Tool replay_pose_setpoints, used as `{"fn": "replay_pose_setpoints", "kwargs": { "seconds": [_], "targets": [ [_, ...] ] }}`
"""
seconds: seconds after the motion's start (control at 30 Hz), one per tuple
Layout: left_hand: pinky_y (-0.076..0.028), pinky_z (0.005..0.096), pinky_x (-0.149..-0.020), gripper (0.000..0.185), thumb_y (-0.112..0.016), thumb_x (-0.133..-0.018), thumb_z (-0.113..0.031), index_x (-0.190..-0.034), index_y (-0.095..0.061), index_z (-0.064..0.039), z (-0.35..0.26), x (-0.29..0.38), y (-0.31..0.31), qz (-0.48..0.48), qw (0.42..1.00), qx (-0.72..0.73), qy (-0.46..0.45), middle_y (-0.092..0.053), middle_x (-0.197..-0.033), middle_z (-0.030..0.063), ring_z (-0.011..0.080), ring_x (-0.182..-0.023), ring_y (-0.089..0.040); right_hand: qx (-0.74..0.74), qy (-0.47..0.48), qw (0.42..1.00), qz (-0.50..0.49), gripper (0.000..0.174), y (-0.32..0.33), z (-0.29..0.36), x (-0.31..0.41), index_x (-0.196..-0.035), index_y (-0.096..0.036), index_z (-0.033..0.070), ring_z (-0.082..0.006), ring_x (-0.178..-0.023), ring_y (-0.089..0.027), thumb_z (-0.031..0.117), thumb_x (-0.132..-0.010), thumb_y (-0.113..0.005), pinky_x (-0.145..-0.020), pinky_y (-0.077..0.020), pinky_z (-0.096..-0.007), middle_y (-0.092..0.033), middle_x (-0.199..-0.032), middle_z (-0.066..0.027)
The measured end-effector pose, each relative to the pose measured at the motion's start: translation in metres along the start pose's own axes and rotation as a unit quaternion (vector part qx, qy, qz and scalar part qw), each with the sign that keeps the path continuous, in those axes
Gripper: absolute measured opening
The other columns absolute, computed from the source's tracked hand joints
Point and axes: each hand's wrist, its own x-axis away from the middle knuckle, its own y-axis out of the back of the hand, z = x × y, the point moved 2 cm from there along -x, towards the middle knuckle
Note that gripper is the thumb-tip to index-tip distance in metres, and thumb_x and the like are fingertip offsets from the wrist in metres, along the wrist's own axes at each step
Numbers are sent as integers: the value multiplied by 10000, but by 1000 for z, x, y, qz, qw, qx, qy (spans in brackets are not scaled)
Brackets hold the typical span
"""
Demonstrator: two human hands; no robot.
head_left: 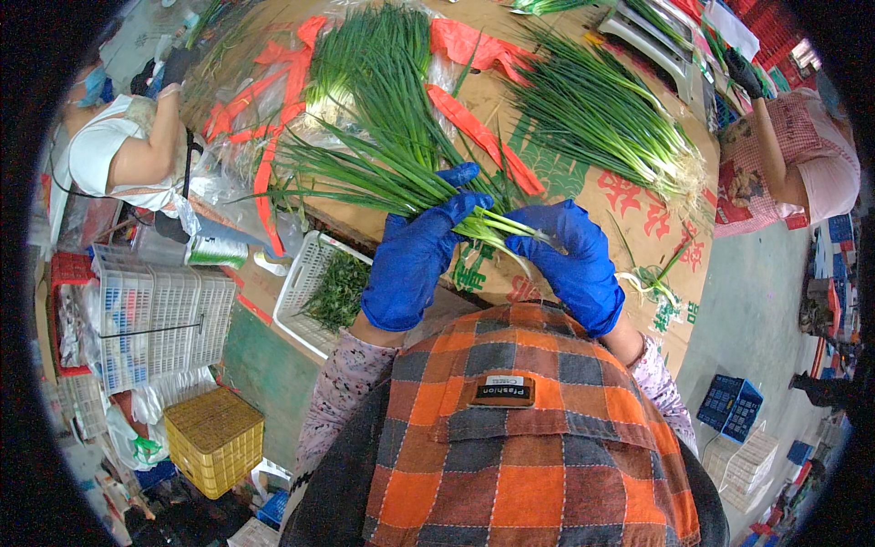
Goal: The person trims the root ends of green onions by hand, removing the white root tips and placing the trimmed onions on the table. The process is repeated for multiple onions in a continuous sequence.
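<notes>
My left hand (424, 253), in a blue rubber glove, is closed around a small bunch of green onions (383, 181) whose leaves fan out to the left. At their pale root end, my right hand (574, 256), gloved the same way, pinches a white stem between thumb and fingers. Beyond my hands lies a large pile of green onions (383, 75), partly on clear plastic and red plastic strips. Another big bundle of green onions (601, 109) rests to the right with its roots toward me. A few loose stalks (649, 280) lie beside my right hand.
Printed cardboard (581, 184) covers the table. Red plastic strips (485, 137) lie across it. A white basket (294, 294) with green trimmings stands below at left, near stacked white crates (164, 308) and a yellow crate (215, 437). One person (130, 150) works at left, another (779, 157) at right.
</notes>
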Motion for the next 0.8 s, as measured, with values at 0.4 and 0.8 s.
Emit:
{"fn": "replay_pose_setpoints", "kwargs": {
  "seconds": [0.4, 0.8],
  "targets": [
    [-476, 283, -889, 246, -550, -940, -80, -1167, -596, 1, 4, 7, -14, 0, 993, -119, -27, -650, -1051, 65, 142, -985, -605, 143, 136, 980, -23, 207, -4, 17, -11, -983, -680, 47, -203, -844, -595, 102, -789, -727, -750, -451, -319, -655, -914, -85],
    [-470, 316, -909, 308, -475, -986, -152, -1237, -563, 3, 0, 4, -15, 6, 988, -150, -29, -616, -1131, 96, 175, -1043, -587, 110, 112, 987, -44, 123, -2, 10, -14, -867, -669, 73, -264, -791, -595, 160, -798, -723, -735, -460, -339, -631, -811, -97]
  ]
}}
